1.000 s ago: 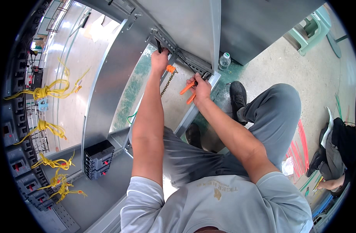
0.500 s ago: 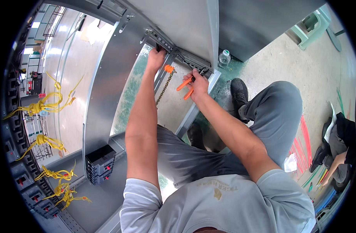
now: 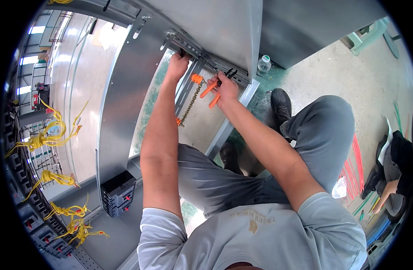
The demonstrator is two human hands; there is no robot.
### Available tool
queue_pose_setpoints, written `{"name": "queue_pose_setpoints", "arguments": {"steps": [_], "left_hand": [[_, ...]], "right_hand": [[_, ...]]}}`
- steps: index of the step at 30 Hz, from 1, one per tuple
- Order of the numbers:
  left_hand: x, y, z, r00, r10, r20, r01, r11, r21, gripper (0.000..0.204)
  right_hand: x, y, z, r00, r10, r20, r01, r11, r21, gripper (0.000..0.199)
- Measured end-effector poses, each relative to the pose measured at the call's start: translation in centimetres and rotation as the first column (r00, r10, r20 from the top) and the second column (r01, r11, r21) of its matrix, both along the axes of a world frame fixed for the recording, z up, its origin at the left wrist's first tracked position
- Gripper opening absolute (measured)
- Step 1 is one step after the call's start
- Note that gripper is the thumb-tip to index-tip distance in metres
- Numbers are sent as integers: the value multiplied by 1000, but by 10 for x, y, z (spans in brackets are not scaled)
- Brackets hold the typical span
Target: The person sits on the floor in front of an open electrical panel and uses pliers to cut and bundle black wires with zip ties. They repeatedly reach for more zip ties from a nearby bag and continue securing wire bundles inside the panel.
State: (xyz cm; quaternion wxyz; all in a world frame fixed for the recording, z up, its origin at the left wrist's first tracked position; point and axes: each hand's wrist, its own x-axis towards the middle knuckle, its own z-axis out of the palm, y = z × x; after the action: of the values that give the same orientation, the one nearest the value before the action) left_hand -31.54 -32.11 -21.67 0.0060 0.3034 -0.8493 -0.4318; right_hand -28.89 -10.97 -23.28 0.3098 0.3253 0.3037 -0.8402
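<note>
We sit facing a large grey metal cabinet, its bright sheet panels filling the upper left of the view. Along its far left edge runs a column of dark breakers with bundles of yellow wire tied off beside them, and a black terminal block sits low on the panel near our knee. A clear plastic bottle stands on the concrete floor beyond the cabinet corner.

At the top of the recess a slotted mounting rail crosses the frame. Our left hand reaches up to it, fingers curled over the rail's edge and pressed onto it; whether they pinch anything small there we cannot tell. Below it a row of terminals with orange end pieces hangs slanted against the back panel.

Our right hand is wrapped tight round the orange-handled pliers, the dark jaws pointing up at the rail just beside the left hand. We judge the pliers light, rigid and grippy on their sleeved handles, best held well back on them for leverage; the terminal strip looks stiff but brittle at its plastic ends.
</note>
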Motion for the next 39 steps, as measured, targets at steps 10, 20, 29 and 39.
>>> {"name": "queue_pose_setpoints", "arguments": {"steps": [10, 20, 29, 39], "left_hand": [[-7, 4, 5, 999, 47, 9, -47, 986, 160, 13], [-13, 12, 16, 956, 278, -96, -99, 612, 785, 21], [23, 3, 23, 947, 317, -53, -173, 641, 748, 15], [37, 14, 46, 971, 184, 150, -235, 642, 730, 10]], "right_hand": [[-13, -20, -2, 998, 54, -35, -53, 998, 15, 22], [-31, -20, -1, 960, 228, -162, -211, 971, 114, 19], [-39, -26, 11, 947, 274, -166, -249, 956, 154, 16], [-42, -36, 12, 947, 288, -141, -274, 955, 110, 14]]}}
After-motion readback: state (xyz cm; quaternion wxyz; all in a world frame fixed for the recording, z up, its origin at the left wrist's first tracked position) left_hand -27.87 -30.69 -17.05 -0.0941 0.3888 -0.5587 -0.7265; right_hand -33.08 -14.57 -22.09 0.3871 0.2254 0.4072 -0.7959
